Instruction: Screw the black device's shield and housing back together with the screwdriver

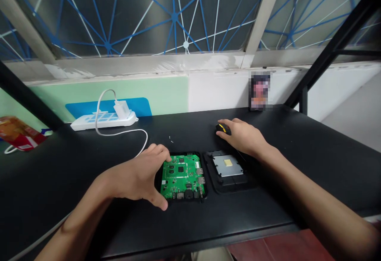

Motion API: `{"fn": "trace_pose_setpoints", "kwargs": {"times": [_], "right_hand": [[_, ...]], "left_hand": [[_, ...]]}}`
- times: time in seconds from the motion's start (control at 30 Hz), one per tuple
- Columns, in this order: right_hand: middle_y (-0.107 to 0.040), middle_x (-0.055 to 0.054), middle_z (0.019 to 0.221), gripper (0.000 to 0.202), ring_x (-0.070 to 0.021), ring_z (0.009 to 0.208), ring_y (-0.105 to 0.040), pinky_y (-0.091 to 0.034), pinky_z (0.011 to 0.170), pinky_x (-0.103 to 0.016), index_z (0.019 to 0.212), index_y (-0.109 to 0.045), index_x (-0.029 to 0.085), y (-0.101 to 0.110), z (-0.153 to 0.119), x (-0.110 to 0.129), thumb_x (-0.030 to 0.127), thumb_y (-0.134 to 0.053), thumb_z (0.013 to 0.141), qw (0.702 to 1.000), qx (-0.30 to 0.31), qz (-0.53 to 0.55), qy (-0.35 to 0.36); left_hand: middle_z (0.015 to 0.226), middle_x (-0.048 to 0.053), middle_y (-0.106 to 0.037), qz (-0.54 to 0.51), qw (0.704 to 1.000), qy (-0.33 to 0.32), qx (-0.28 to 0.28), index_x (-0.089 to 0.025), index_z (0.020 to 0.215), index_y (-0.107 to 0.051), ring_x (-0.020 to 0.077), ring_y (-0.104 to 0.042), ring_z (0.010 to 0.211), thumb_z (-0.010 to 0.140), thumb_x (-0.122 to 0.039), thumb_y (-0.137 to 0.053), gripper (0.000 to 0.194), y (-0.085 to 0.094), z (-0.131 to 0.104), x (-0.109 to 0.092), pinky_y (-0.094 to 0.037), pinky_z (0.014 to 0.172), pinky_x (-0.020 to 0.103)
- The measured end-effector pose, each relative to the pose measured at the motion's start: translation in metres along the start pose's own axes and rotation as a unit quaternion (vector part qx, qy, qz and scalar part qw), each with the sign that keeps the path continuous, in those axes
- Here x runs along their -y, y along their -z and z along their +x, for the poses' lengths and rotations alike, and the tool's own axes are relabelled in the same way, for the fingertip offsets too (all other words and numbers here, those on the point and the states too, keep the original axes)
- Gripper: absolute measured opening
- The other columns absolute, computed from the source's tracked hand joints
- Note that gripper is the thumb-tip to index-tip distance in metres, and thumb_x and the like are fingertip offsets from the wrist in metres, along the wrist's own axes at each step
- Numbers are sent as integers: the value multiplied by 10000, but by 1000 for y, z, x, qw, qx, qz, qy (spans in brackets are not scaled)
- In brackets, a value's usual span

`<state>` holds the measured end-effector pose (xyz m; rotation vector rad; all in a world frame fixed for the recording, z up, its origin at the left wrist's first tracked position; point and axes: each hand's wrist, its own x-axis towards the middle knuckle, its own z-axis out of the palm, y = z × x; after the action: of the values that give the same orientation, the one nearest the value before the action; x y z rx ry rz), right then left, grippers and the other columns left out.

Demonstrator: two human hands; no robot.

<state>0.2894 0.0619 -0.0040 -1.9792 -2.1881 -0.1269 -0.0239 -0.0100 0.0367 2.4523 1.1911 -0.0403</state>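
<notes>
1. The left hand [135, 177] covers the left edge of the black tray holding the green circuit board [182, 176], so that side cannot be seen.
2. The right hand [242, 137] hides most of a small black-and-yellow object [222, 128]; only its near end shows — what it is cannot be told.
3. A small standing item [260, 90] at the back of the table [312, 161] is blurred out.
4. An orange packet [16, 133] is cut off by the left edge.
5. The white cable [125, 133] passes behind the left hand — its far run is hidden.
6. Both forearms leave the picture at the bottom.
</notes>
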Motion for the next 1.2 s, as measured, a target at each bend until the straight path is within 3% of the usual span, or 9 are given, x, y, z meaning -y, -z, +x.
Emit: {"fn": "trace_pose_setpoints", "kwargs": {"times": [0.43, 0.63, 0.77, 0.9, 1.03, 1.2], "right_hand": [[-690, -131, 1176, 529, -335, 992, -704, -542, 776, -443, 1386, -537, 237, -6, 2, -1, 484, -503, 920, 1000, 11, -4, -1], [-684, -156, 1181, 561, -347, 1119, -638, -553, 835, -455, 1393, -527, 166, -1, -1, 4, 484, -499, 932, 999, -47, 10, 3], [-704, -126, 1124, 530, -325, 1127, -601, -531, 930, -449, 1364, -562, 145, 1, 0, 5, 452, -531, 933, 992, -83, 52, 81], [-714, -113, 1052, 502, -320, 1059, -595, -527, 927, -459, 1328, -596, 131, -3, 2, 5, 440, -525, 939, 989, -96, 55, 102], [-714, -114, 1072, 496, -324, 1067, -587, -527, 924, -461, 1321, -606, 124, -3, 2, 6, 435, -515, 946, 989, -110, 51, 88], [-707, -137, 1097, 476, -326, 1076, -581, -520, 909, -457, 1314, -611, 120, 2, -2, 11, 412, -503, 954, 986, -131, 35, 92]], "left_hand": [[1166, 43, -505, -29, 999, -5, 24, -223, 1046, -571, 313, -463, 1148, 537, -365, -928, 638, 1, -2, -5, -413, 1040, 478], [1185, 62, -542, -28, 999, 15, 26, -208, 1062, -586, 336, -486, 1158, 490, -362, -940, 690, 2, 0, -8, -423, 1030, 475], [1321, 99, -547, -20, 999, 22, 20, -223, 1144, -577, 376, -483, 1252, 526, -415, -919, 732, 2, -2, -3, -400, 1060, 532], [1500, 135, -458, -44, 999, 22, 5, -239, 1135, -600, 424, -344, 1425, 562, -567, -879, 717, 5, -7, -1, -311, 1131, 602], [1518, 121, -455, -41, 999, 11, -30, -251, 1192, -577, 384, -304, 1463, 749, -621, -740, 600, 6, -2, -13, -349, 1124, 583], [1520, 178, -448, 15, 996, -35, -79, -176, 1416, -457, 410, -376, 1413, 719, -687, -730, 906, -6, 26, -46, -332, 1146, 570]]}}
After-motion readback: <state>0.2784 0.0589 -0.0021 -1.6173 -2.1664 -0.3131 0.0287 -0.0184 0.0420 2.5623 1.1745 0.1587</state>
